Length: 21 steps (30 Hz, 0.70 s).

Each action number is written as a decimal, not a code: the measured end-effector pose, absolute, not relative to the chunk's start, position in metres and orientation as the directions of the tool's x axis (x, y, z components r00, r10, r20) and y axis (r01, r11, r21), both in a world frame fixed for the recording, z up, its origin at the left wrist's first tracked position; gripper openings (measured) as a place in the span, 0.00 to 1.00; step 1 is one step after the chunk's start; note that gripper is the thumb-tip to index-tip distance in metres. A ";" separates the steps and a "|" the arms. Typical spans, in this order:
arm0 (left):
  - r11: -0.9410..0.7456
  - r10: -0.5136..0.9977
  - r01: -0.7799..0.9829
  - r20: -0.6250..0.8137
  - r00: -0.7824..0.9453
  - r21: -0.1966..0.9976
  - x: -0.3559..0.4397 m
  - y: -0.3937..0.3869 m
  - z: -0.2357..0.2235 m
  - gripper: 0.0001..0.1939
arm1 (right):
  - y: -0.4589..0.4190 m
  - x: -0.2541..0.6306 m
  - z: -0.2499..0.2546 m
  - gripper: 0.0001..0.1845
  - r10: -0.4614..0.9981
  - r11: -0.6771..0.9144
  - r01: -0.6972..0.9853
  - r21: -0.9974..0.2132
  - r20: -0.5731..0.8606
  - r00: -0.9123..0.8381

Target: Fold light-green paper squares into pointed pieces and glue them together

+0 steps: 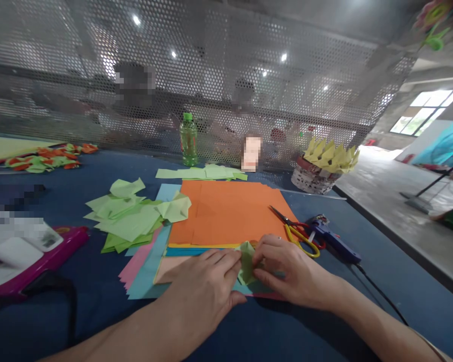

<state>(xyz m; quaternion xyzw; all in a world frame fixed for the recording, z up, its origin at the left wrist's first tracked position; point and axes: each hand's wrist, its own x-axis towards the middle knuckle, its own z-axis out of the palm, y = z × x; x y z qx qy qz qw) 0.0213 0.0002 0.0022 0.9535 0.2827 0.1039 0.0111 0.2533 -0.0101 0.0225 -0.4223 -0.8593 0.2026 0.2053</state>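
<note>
A small folded piece of light green paper (246,266) lies between my hands at the front of a stack of coloured paper. My left hand (209,276) presses the paper's left edge down with bent fingers held together, its thumb apart and lower. The right side of the paper is pinched between thumb and fingers of my right hand (289,269). Underneath is the stack, with orange sheets (234,211) on top and blue, pink and peach layers showing below. Left of it lies a loose pile of green paper pieces (126,216); one folded piece (176,207) overlaps the orange sheets.
Yellow-handled scissors (304,241) and a blue glue gun (335,241) with a cord lie right. Green strips (204,173), a green bottle (189,141) and a pot with yellow paper points (317,173) stand behind. A magenta device (66,246) sits left, before a perforated screen (219,65).
</note>
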 end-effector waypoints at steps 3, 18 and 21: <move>-0.833 0.552 0.546 0.192 0.811 0.090 0.022 0.000 0.004 0.21 | -0.009 0.254 0.023 0.05 0.807 0.568 0.640 -0.518 0.194 -0.558; -0.792 0.602 0.609 0.204 0.772 0.033 0.021 -0.002 0.004 0.15 | -0.010 0.252 0.018 0.07 0.817 0.546 0.668 -0.505 0.147 -0.557; -0.791 0.603 0.610 0.205 0.770 0.036 0.021 -0.002 0.004 0.15 | -0.010 0.252 0.016 0.11 0.835 0.521 0.688 -0.505 0.133 -0.534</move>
